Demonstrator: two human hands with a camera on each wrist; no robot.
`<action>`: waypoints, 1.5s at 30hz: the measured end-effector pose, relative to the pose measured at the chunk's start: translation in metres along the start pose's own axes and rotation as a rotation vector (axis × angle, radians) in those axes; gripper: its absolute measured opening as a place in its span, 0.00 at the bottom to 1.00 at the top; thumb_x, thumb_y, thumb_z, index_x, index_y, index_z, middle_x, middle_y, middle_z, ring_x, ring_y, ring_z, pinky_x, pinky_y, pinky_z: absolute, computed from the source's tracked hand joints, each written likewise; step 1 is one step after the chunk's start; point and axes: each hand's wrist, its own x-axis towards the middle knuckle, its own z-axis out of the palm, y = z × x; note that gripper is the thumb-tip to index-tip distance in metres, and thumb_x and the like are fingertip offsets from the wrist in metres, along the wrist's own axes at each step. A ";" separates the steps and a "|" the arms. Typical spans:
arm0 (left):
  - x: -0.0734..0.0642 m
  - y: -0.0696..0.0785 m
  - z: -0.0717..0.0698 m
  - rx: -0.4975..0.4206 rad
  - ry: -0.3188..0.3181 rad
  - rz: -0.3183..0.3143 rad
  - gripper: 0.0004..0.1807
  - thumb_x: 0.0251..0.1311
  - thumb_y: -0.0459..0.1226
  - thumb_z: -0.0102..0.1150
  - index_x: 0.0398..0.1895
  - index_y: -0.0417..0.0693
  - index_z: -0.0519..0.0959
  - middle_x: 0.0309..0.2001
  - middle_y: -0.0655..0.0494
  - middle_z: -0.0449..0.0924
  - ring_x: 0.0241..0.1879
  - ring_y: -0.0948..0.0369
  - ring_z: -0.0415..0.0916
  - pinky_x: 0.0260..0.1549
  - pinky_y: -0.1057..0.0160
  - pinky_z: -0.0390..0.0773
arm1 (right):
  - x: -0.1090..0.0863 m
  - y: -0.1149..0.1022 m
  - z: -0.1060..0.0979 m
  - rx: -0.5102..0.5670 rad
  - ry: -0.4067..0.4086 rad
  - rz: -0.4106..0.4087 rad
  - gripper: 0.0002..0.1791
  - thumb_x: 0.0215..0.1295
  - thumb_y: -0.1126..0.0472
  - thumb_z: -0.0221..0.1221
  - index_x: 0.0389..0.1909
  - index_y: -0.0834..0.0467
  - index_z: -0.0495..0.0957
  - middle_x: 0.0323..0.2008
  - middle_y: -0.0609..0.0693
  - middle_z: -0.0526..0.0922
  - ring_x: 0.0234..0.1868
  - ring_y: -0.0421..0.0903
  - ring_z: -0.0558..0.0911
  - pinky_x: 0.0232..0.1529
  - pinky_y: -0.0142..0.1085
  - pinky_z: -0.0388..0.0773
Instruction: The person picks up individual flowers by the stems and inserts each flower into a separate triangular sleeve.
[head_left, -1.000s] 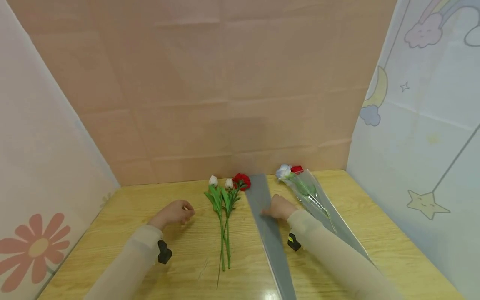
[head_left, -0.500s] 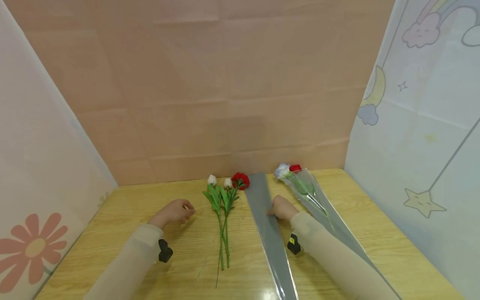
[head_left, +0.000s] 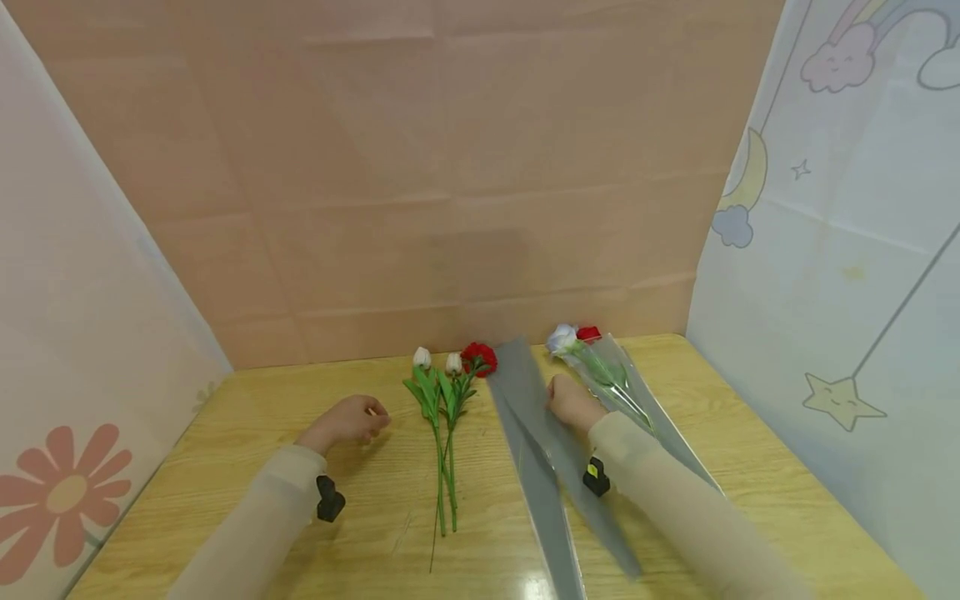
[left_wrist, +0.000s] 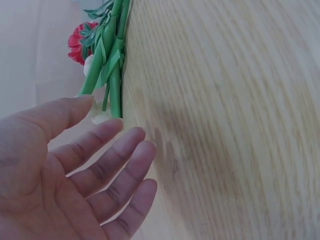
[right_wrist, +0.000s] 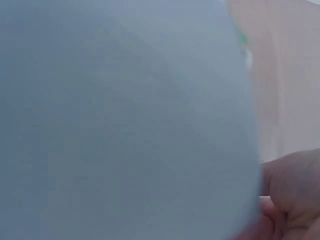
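My right hand (head_left: pixel 576 404) pinches the edge of a grey clear-faced flower sleeve (head_left: pixel 581 483), which overlaps a second grey sleeve (head_left: pixel 536 492) lying on the table. In the right wrist view the held sleeve (right_wrist: pixel 125 120) fills most of the picture and hides the fingertips. My left hand (head_left: pixel 348 422) hovers with relaxed, bent fingers, holding nothing. To its right lie two white artificial tulips (head_left: pixel 422 358) and a red carnation (head_left: pixel 478 359), their green stems crossing. In the left wrist view the leafy stems (left_wrist: pixel 115 85) show just beyond the thumb.
Right of my right hand lies another grey sleeve (head_left: pixel 663 425) holding a pale blue-white rose (head_left: pixel 562 339) and a red flower (head_left: pixel 589 333). The wooden table (head_left: pixel 262 433) meets a tan sheet (head_left: pixel 360 250) at the back and printed side panels (head_left: pixel 840 317).
My right hand has moved right, drawing the upper grey sleeve away from the one beneath, so the two now fan apart. My left hand and the loose flowers have stayed put.
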 end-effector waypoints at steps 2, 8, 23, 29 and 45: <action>0.000 0.000 0.000 0.003 -0.002 0.009 0.15 0.70 0.40 0.51 0.49 0.38 0.77 0.37 0.47 0.81 0.32 0.56 0.79 0.33 0.56 0.79 | 0.002 -0.004 -0.011 -0.014 0.005 -0.044 0.08 0.61 0.71 0.57 0.24 0.61 0.70 0.23 0.50 0.72 0.26 0.45 0.70 0.28 0.34 0.69; -0.003 0.002 0.000 -0.021 -0.009 0.022 0.15 0.71 0.39 0.51 0.49 0.36 0.76 0.37 0.44 0.81 0.33 0.54 0.79 0.33 0.55 0.80 | 0.000 -0.032 -0.064 0.016 -0.013 -0.097 0.08 0.68 0.66 0.55 0.43 0.68 0.74 0.41 0.61 0.81 0.39 0.53 0.79 0.40 0.43 0.78; -0.002 0.001 0.003 -0.026 -0.024 0.047 0.16 0.70 0.39 0.51 0.51 0.34 0.76 0.39 0.45 0.81 0.36 0.55 0.80 0.37 0.55 0.81 | -0.008 -0.064 -0.115 0.252 0.084 -0.273 0.11 0.74 0.60 0.51 0.48 0.62 0.74 0.46 0.61 0.82 0.46 0.55 0.80 0.45 0.45 0.76; 0.003 0.014 0.012 -0.138 -0.045 0.169 0.22 0.69 0.44 0.53 0.58 0.38 0.74 0.49 0.43 0.79 0.45 0.49 0.80 0.45 0.50 0.80 | 0.002 -0.057 -0.095 0.386 0.037 -0.313 0.11 0.73 0.57 0.52 0.50 0.58 0.75 0.42 0.56 0.82 0.36 0.47 0.77 0.37 0.37 0.74; 0.013 0.077 0.032 -1.331 0.406 0.142 0.28 0.73 0.47 0.45 0.68 0.41 0.57 0.62 0.47 0.67 0.65 0.51 0.67 0.59 0.55 0.73 | 0.003 -0.026 -0.063 0.431 -0.492 -0.316 0.25 0.63 0.57 0.64 0.59 0.56 0.70 0.34 0.51 0.84 0.35 0.48 0.80 0.41 0.38 0.77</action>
